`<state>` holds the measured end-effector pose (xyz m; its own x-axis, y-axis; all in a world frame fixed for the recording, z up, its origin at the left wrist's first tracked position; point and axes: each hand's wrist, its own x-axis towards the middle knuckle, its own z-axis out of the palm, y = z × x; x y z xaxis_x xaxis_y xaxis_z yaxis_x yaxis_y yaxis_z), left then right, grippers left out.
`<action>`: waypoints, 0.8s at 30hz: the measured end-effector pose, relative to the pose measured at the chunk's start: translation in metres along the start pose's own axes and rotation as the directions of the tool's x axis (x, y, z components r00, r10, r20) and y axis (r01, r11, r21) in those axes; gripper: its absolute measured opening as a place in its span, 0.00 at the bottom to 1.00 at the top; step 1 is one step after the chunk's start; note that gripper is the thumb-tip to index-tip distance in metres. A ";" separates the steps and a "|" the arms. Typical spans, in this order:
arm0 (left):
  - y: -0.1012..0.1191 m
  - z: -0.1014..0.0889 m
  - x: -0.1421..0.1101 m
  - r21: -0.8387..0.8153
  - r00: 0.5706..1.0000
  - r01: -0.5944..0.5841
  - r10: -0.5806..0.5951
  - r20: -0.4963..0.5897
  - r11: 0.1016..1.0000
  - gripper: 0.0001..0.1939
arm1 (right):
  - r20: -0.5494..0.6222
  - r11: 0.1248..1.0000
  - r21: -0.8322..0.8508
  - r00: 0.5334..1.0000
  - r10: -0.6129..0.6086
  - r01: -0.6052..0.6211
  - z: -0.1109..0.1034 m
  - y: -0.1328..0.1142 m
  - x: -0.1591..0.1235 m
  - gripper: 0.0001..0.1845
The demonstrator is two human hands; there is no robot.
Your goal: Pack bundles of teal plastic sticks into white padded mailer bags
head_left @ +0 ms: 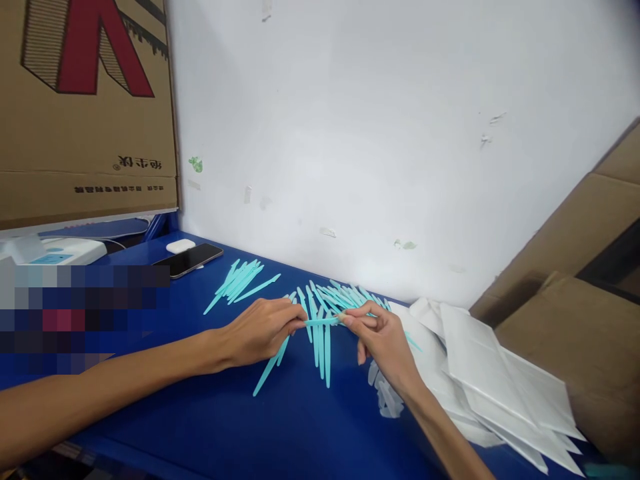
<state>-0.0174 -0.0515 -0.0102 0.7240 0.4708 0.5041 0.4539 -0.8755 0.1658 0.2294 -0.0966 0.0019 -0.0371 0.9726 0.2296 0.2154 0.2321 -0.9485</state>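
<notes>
Both my hands meet over a blue table (300,427). My left hand (263,330) and my right hand (380,337) each pinch one end of a thin turquoise plastic stick (323,321), held level between them. Under and behind the hands lies a loose pile of several turquoise sticks (330,300). A smaller bundle of the same sticks (240,280) lies apart to the left.
White flat paper sleeves (490,380) are stacked at the right. Cardboard boxes (575,300) stand at the right, another cardboard box (85,107) at the upper left. A black phone (193,259) and a white earbud case (180,245) lie at the back left, beside a white device (60,250).
</notes>
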 end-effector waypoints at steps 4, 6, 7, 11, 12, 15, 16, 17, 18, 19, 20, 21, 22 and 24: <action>0.003 -0.001 0.002 0.014 0.994 0.088 -0.088 0.070 0.996 0.14 | 0.008 0.997 -0.072 1.000 -0.007 0.007 0.002 -0.004 0.001 0.19; 0.002 -0.002 0.004 0.042 0.990 0.126 -0.128 0.061 0.991 0.14 | -0.053 0.986 -0.163 0.997 -0.052 0.043 0.002 -0.006 0.000 0.21; 0.001 -0.003 0.005 0.067 0.987 0.151 -0.155 0.046 0.986 0.14 | -0.098 0.973 -0.221 0.991 -0.090 0.066 0.002 -0.006 0.000 0.23; -0.011 -0.009 0.008 0.228 0.951 0.292 -0.306 0.031 0.929 0.13 | -0.186 0.885 -0.453 0.960 -0.211 0.107 -0.002 -0.004 -0.002 0.27; -0.014 -0.009 0.008 0.271 0.937 0.324 -0.348 0.043 0.907 0.13 | -0.178 0.860 -0.499 0.958 -0.226 0.110 -0.003 -0.003 -0.002 0.26; -0.019 -0.010 0.007 0.390 0.881 0.406 -0.468 0.074 0.826 0.13 | -0.143 0.785 -0.606 0.952 -0.270 0.131 -0.006 0.001 -0.002 0.24; -0.019 -0.009 0.006 0.424 0.862 0.424 -0.501 0.082 0.800 0.12 | -0.130 0.763 -0.631 0.951 -0.282 0.140 -0.006 0.003 -0.002 0.24; -0.019 -0.009 0.005 0.451 0.844 0.437 -0.528 0.092 0.778 0.13 | -0.115 0.744 -0.652 0.950 -0.291 0.149 -0.007 0.004 -0.002 0.24; -0.018 -0.008 0.005 0.473 0.831 0.444 -0.548 0.101 0.761 0.13 | -0.100 0.725 -0.670 0.949 -0.300 0.158 -0.006 0.005 -0.001 0.23; -0.017 -0.007 0.004 0.487 0.822 0.448 -0.560 0.106 0.750 0.13 | -0.087 0.709 -0.685 0.948 -0.308 0.168 -0.006 0.006 -0.001 0.23; -0.016 -0.007 0.004 0.494 0.819 0.447 -0.564 0.110 0.746 0.14 | -0.074 0.696 -0.696 0.947 -0.314 0.176 -0.006 0.006 -0.001 0.23; -0.015 -0.006 0.003 0.498 0.819 0.445 -0.563 0.112 0.745 0.15 | -0.063 0.685 -0.705 0.946 -0.318 0.183 -0.005 0.007 -0.001 0.22; -0.014 -0.006 0.003 0.497 0.820 0.442 -0.561 0.113 0.746 0.15 | -0.056 0.678 -0.711 0.946 -0.320 0.187 -0.005 0.007 -0.001 0.21; -0.013 -0.005 0.002 0.483 0.825 0.436 -0.551 0.122 0.759 0.16 | -0.044 0.668 -0.720 0.948 -0.315 0.189 -0.004 0.007 -0.001 0.20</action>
<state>-0.0246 -0.0393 -0.0067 0.4105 0.8845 0.2217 0.9112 -0.4070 -0.0636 0.2350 -0.0966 -0.0038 -0.0599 0.8481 0.5264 0.8392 0.3283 -0.4336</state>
